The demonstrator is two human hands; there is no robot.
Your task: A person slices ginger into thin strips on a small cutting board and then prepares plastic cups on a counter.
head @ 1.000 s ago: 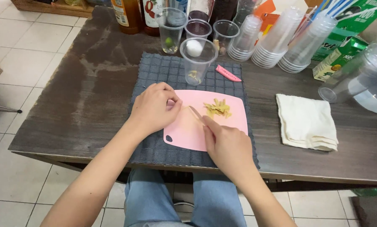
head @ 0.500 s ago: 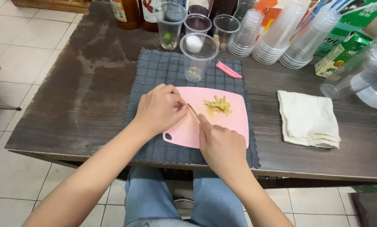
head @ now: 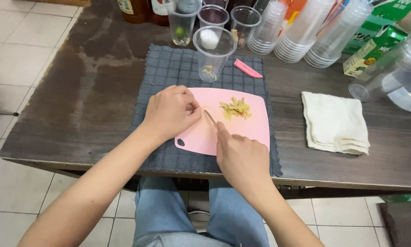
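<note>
A pink cutting board [head: 251, 130] lies on a grey checked mat [head: 168, 73] on a dark wooden table. My left hand [head: 171, 112] is curled over the board's left part, fingertips pinching something small that is hidden. My right hand [head: 242, 158] grips a small knife [head: 210, 117] whose blade points up-left toward the left fingertips. A little pile of yellowish cut strips [head: 235, 109] sits on the board to the right of the blade. A clear plastic cup [head: 213, 57] with a few strips in it stands just beyond the board.
A pink knife sheath [head: 247, 68] lies on the mat's far right. A folded cream cloth [head: 336, 121] lies right of the board. Stacks of clear cups [head: 306, 32], several cups with contents, bottles, green cartons [head: 370, 50] and a clear jug [head: 400, 75] line the far edge.
Both hands have stayed on the board with small shifts; the knife blade sits close against the left fingertips. The pile of strips has not moved.
</note>
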